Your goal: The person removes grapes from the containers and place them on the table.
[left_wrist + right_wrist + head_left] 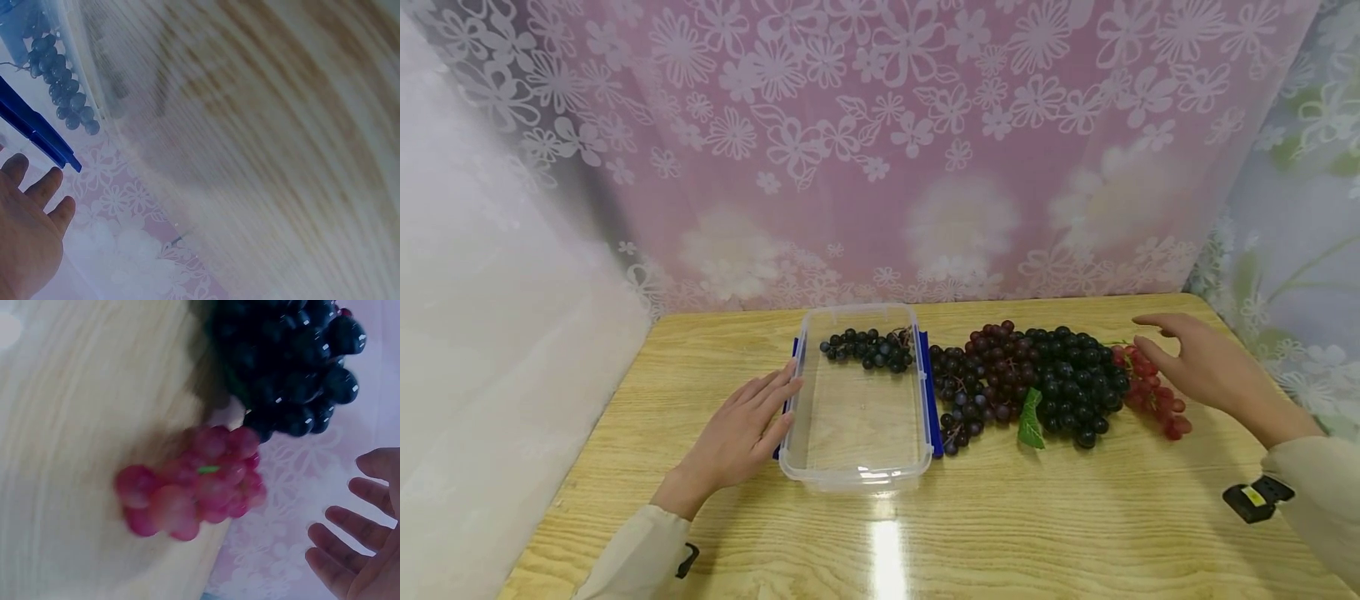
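Red grape bunch, glossy, round berries

wooden table | pink floral curtain behind | glare on tabletop

This looks like a makeshift recording corner in a home rather than a kitchen or shop. A small wooden table with a glossy top stands against flowered lace curtains, pink behind and greenish at the right, with a plain white sheet hung on the left. The cloth hides any walls or furniture.
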`<action>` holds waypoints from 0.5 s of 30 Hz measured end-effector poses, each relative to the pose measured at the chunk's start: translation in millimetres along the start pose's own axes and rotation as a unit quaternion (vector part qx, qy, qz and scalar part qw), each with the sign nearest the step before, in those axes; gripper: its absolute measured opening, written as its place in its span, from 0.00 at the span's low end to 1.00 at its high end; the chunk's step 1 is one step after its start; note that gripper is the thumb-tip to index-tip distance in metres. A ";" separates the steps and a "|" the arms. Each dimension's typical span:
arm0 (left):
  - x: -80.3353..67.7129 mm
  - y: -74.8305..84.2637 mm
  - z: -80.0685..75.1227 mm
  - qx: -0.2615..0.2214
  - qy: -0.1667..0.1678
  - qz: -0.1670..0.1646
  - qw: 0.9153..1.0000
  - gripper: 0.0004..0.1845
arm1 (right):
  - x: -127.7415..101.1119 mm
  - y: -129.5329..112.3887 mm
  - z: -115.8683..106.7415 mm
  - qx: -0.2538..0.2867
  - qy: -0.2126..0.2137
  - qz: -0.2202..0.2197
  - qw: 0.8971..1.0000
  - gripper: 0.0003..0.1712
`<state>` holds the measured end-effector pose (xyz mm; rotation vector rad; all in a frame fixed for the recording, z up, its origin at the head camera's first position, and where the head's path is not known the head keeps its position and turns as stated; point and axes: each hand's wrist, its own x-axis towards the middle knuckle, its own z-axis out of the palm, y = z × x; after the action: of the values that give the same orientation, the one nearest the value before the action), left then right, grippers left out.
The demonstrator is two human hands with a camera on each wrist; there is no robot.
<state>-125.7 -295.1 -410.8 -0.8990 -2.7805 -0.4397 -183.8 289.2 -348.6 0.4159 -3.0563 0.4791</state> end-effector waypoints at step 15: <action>0.4 1.5 -1.9 0.002 -0.003 -0.004 1.000 0.28 | 21.1 -35.6 -3.7 -0.040 0.004 -0.007 0.999 0.36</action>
<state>-124.9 -294.4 -408.6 -0.8915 -2.7901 -0.4342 -194.9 252.2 -333.1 0.4312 -3.0493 0.3560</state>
